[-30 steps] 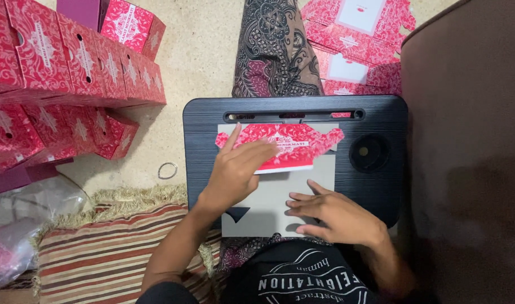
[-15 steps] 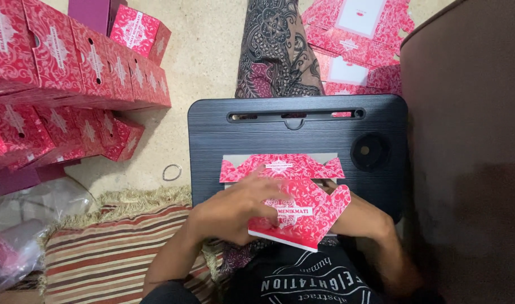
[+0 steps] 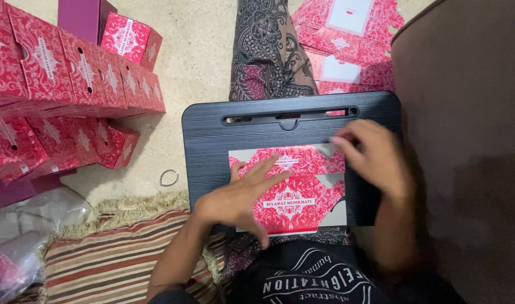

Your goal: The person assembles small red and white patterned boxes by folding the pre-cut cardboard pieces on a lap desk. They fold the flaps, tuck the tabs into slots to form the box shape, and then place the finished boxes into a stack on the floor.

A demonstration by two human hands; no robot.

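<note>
Head view: since a moment ago the red box blank lies flat again on the black desk; left hand presses it open-palmed, right hand hovers at its upper right corner, fingers apart, holding nothing.

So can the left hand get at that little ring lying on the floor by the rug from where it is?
Probably yes. The left hand rests flat on the red box blank, and the ring lies on bare floor just left of the black lap desk, with nothing between them.
</note>
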